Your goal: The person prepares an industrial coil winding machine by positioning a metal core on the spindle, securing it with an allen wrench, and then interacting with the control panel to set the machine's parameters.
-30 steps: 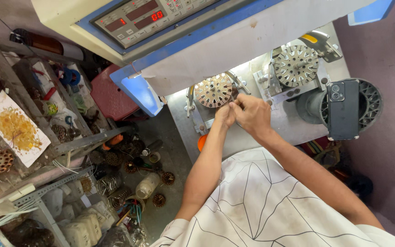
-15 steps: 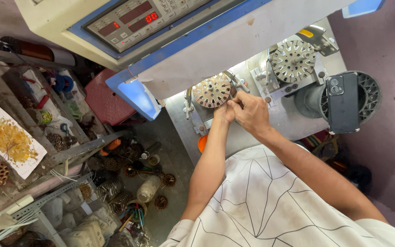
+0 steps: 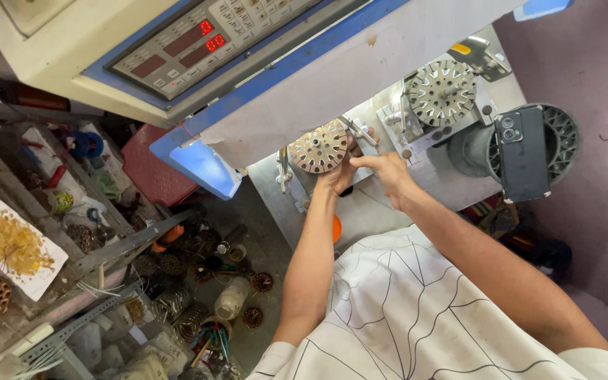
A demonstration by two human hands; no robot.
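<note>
A round slotted metal stator core (image 3: 318, 146) sits on the left spindle of a winding machine (image 3: 388, 63). My left hand (image 3: 337, 177) grips the core's lower right edge from below. My right hand (image 3: 387, 170) is just to the right of it, with its fingers reaching to a thin metal guide arm (image 3: 357, 131) beside the core. Whether those fingers pinch anything is hidden. A second slotted core (image 3: 443, 90) is mounted on the right spindle, and neither hand touches it.
A control panel with red digits (image 3: 198, 42) overhangs the work plate (image 3: 459, 186). A dark phone (image 3: 522, 153) is strapped to a black round housing at right. A red stool (image 3: 150, 172), cluttered shelves (image 3: 72, 232) and coils on the floor (image 3: 198, 309) lie at left.
The view has shifted slightly. My two hands, which were close together at the core's edge, have parted a little; the right hand now sits further right by the guide arm.
</note>
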